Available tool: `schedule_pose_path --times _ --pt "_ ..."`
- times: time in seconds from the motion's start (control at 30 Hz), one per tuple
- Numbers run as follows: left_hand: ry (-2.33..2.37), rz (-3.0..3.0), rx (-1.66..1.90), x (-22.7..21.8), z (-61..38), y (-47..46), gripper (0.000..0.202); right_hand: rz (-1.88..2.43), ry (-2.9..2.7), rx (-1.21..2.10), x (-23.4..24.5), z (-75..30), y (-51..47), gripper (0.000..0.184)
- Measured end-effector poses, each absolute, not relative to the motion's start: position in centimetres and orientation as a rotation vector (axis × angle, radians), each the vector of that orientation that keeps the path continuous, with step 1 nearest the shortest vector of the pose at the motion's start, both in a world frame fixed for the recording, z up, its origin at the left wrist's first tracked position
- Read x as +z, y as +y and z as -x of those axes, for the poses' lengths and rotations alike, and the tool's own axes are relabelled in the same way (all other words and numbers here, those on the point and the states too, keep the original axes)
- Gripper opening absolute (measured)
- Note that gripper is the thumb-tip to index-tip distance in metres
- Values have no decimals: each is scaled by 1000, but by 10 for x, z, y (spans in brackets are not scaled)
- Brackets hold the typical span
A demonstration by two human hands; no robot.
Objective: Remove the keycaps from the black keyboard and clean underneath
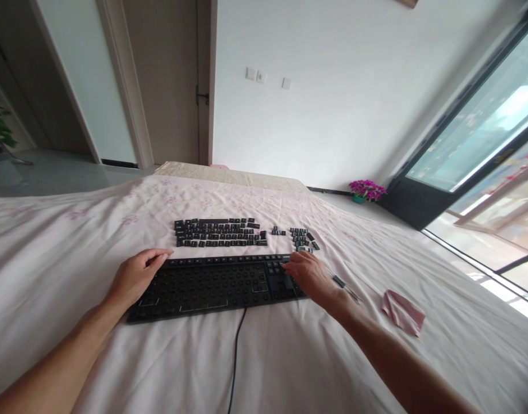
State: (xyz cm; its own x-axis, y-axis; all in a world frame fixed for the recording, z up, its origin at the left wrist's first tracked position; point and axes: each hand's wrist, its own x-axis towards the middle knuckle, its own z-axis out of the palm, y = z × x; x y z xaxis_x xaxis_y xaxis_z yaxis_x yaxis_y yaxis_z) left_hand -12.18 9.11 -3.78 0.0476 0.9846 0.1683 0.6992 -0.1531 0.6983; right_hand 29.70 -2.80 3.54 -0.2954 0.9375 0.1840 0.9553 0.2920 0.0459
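A black keyboard [233, 284] lies on the bed with most of its main block bare of keycaps; the top row still has its caps. My left hand [137, 275] is closed at the keyboard's left end, thumb and forefinger at the upper corner. Over the number pad side is my right hand [310, 275], its fingers bent down and pressed together on the keys; whatever sits under the fingertips is hidden. Behind the keyboard, loose black keycaps [220, 236] are laid out in rows, with smaller groups of keycaps [299, 236] farther right.
A thin metal tool with a dark grip [340, 282] lies beside my right wrist. Farther right is a pink cloth [402, 312]. The keyboard's cable [236, 356] runs toward me over the wrinkled sheet [190, 368]. Purple flowers [367, 190] stand by the wall.
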Motion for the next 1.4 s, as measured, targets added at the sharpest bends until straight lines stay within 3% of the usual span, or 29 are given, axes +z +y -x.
schedule_pose_path --times 0.27,0.4,0.63,1.0,1.4 --pt "1693 -1904 896 -38 121 91 38 1786 -2543 -390 32 -288 -35 18" --pt "1689 -1909 899 -37 122 91 38 1790 -2511 -453 21 -284 -42 23" --pt "1671 -1895 902 -41 123 93 37 1828 -2256 -245 13 -292 -43 29" --pt "1685 -1901 895 -39 122 91 36 1720 -1950 -34 -5 -303 -34 22" --pt "1690 -1920 920 -40 122 92 35 1855 -2368 -438 5 -293 -53 28"
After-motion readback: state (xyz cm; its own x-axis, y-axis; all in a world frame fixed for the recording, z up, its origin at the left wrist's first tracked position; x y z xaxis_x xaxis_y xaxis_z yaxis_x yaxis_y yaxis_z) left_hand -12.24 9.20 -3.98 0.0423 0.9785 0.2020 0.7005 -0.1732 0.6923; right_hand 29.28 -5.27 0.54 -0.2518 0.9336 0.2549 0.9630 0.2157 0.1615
